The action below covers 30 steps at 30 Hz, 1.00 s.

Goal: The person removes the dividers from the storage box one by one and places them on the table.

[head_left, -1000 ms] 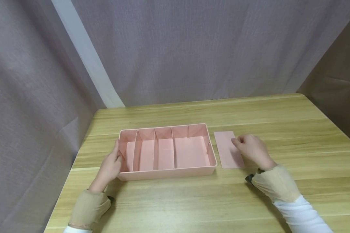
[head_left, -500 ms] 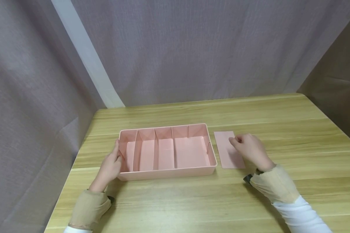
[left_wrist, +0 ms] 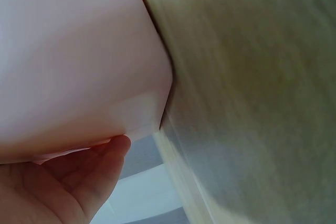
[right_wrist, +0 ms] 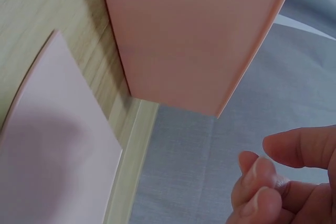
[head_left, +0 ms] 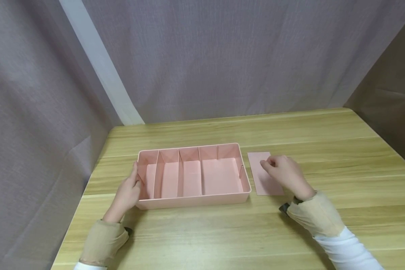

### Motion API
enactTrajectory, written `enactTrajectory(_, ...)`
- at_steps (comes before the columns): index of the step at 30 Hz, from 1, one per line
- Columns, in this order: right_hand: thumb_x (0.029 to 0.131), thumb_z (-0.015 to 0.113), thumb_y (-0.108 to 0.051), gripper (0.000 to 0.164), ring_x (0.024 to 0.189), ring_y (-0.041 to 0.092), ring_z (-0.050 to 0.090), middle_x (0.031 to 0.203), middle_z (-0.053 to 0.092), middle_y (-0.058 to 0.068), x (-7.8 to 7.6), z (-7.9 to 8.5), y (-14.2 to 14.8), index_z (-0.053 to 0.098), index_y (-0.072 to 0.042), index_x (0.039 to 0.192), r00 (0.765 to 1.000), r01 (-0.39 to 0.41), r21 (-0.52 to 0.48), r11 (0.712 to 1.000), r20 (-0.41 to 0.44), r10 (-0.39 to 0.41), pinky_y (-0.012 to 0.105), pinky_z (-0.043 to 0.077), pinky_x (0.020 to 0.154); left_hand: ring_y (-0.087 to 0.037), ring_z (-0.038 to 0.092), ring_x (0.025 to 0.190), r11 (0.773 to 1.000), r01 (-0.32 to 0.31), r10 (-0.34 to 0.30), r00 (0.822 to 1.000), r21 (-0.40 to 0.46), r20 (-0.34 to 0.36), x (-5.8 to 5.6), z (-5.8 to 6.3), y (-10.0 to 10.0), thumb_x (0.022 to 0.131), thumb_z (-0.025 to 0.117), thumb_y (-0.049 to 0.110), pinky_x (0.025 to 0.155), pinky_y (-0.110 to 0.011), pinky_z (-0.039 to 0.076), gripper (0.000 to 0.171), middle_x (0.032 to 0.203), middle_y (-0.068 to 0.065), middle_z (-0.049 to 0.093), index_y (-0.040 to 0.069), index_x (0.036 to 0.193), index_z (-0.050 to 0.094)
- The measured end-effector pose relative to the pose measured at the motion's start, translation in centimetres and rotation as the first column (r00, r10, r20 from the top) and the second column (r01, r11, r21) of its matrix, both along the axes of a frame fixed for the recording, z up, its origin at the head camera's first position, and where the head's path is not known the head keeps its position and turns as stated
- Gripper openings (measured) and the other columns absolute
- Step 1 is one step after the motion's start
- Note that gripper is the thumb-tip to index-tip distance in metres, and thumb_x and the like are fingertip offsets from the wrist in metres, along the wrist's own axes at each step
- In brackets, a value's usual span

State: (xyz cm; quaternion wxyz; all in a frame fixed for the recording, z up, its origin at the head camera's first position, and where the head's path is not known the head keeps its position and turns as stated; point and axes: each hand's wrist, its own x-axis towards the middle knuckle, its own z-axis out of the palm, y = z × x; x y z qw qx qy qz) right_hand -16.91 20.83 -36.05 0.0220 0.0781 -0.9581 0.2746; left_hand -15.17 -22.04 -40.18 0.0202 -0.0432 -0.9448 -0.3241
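Left hand left of centre, grasping box by its end, right hand right of centre, grip released, over panel

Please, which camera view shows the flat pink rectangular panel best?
The head view: the panel shows all four corners, though the right hand covers part. The right wrist view shows it larger, cropped; the left wrist, not at all.

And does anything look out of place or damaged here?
Nothing looks damaged or spilled. One mild oddity: a loose pink panel lies flat on the table outside the pink box, though it resembles the box's dividers.
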Motion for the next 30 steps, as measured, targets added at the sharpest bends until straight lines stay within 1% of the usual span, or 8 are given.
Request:
enactTrajectory(4,0.09,0.048,-0.027,0.039,0.048,0.015,0.031,0.051,0.03,-0.004,0.1,0.2,-0.3,0.037,-0.013,0.056,1.0,-0.013,-0.004,1.0,-0.019,0.013,0.03,0.026,0.048,-0.031,0.049,0.08,1.0,0.0,0.0,1.0,0.001,-0.006,0.0,0.0,0.0,0.09,0.034,0.006,0.078,-0.049,0.043,0.059,0.081,-0.012,0.05,0.003,0.143,0.008)
enactTrajectory(9,0.089,0.05,-0.027,0.036,0.05,0.015,0.033,0.052,0.033,-0.003,0.2,0.4,-0.7,0.042,-0.013,0.057,0.999,-0.02,-0.004,1.0,-0.034,0.02,0.03,0.027,0.05,-0.028,0.048,0.075,1.0,0.001,-0.001,1.0,-0.001,-0.019,0.0,-0.1,0.0,0.09,0.035,0.005,0.074,-0.047,0.044,0.059,0.078,-0.01,0.05,0.002,0.143,0.009)
enactTrajectory(15,0.088,0.051,-0.026,0.033,0.05,0.015,0.032,0.052,0.032,-0.003,0.4,0.6,-1.3,0.045,-0.013,0.059,0.998,-0.028,-0.014,1.0,-0.063,0.027,0.031,0.026,0.05,-0.024,0.047,0.07,1.0,0.0,0.0,1.0,-0.002,-0.014,0.0,0.0,0.0,0.09,0.035,0.006,0.07,-0.044,0.044,0.059,0.077,-0.008,0.049,0.002,0.143,0.008)
enactTrajectory(25,0.088,0.053,-0.025,0.031,0.049,0.014,0.031,0.051,0.032,-0.006,0.9,1.1,-2.8,0.047,-0.014,0.06,0.993,-0.057,-0.013,0.998,-0.107,0.055,0.03,0.026,0.049,-0.025,0.047,0.072,1.0,0.003,-0.003,1.0,-0.003,-0.023,0.0,0.0,0.0,0.09,0.036,0.006,0.071,-0.045,0.044,0.059,0.077,-0.009,0.049,0.001,0.142,0.009)
enactTrajectory(30,0.087,0.054,-0.022,0.03,0.048,0.013,0.032,0.051,0.034,-0.006,1.0,1.0,-3.5,0.046,-0.015,0.059,0.988,-0.079,-0.008,0.997,-0.134,0.078,0.03,0.027,0.047,-0.026,0.047,0.073,1.0,-0.002,0.002,1.0,-0.007,-0.008,0.0,0.0,0.0,0.091,0.036,0.007,0.072,-0.045,0.044,0.06,0.077,-0.008,0.049,0.003,0.143,0.007)
